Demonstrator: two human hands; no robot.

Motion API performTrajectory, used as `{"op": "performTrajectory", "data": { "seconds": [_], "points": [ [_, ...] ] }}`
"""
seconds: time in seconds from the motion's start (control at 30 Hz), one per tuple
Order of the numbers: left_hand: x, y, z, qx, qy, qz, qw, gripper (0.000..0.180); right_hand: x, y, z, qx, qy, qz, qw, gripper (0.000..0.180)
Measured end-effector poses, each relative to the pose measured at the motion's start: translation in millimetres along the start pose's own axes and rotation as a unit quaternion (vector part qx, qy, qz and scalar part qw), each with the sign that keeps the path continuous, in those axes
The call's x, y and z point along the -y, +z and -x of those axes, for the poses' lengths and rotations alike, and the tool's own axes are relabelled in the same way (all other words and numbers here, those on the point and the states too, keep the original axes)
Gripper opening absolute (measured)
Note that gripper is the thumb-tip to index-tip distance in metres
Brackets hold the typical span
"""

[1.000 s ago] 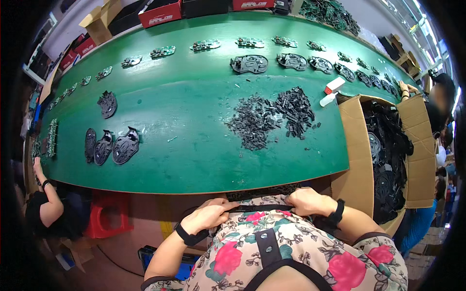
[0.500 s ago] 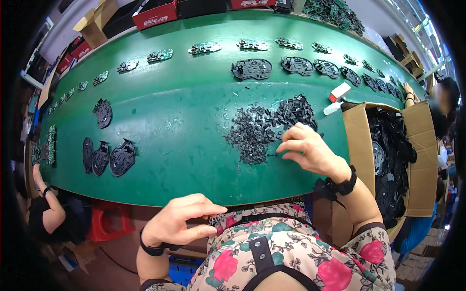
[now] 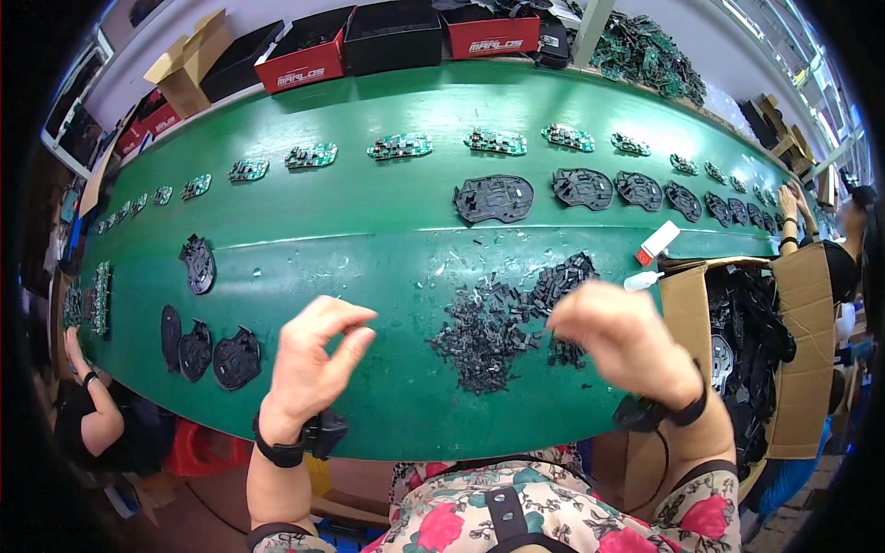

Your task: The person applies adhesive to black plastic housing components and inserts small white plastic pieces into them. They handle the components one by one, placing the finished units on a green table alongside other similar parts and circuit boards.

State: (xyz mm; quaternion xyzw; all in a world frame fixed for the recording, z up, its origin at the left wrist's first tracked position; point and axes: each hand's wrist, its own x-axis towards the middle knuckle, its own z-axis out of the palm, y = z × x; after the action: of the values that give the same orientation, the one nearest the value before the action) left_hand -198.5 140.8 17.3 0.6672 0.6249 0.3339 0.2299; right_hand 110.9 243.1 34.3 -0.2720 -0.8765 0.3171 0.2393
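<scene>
My left hand [image 3: 318, 359] hovers over the near part of the green table, its thumb and fingers apart with nothing seen between them. To its left lie several black plastic shells [image 3: 237, 358]. My right hand [image 3: 627, 341] is above the right side of a heap of small black plastic pieces [image 3: 484, 336]. Motion smears its curled fingers, so whether they hold a piece cannot be made out. Part of the heap is hidden behind that hand.
Green circuit boards [image 3: 399, 146] line the table [image 3: 369, 203], with a row of black shells [image 3: 493, 199] nearer. A white-and-red small box [image 3: 657, 241] and white bottle [image 3: 643, 280] stand beside a carton [image 3: 797, 350] of black parts. Co-workers' hands [image 3: 790, 205] show at both sides.
My left hand has risen from the table's front edge to over the tabletop. The right hand has shifted slightly right, its fingers now blurred. The view has tilted, so the table sits lower.
</scene>
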Motion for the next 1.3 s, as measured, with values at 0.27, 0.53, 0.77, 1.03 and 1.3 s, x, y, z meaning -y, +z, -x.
{"op": "performTrajectory", "data": {
  "seconds": [0.27, 0.53, 0.77, 1.03, 1.3],
  "points": [
    [51, -55, 51, -0.195, -0.144, -0.222, 0.944, 0.018, -94, -12, -144, 0.083, 0.098, 0.067, 0.989, 0.013],
    [88, -72, 117, -0.18, -0.257, -0.294, 0.903, 0.043, -166, 16, -169, 0.154, 0.131, 0.102, 0.974, 0.012],
    [77, -55, 102, -0.125, -0.279, -0.258, 0.917, 0.048, -169, 14, -172, 0.167, 0.164, 0.075, 0.969, 0.013],
    [71, -32, 55, -0.09, -0.207, -0.21, 0.951, 0.044, -178, 18, -170, 0.13, 0.191, 0.091, 0.969, 0.021],
    [85, -11, -14, -0.016, -0.079, -0.246, 0.966, 0.05, -172, 18, -177, 0.143, 0.178, 0.182, 0.957, 0.017]
  ]
}}
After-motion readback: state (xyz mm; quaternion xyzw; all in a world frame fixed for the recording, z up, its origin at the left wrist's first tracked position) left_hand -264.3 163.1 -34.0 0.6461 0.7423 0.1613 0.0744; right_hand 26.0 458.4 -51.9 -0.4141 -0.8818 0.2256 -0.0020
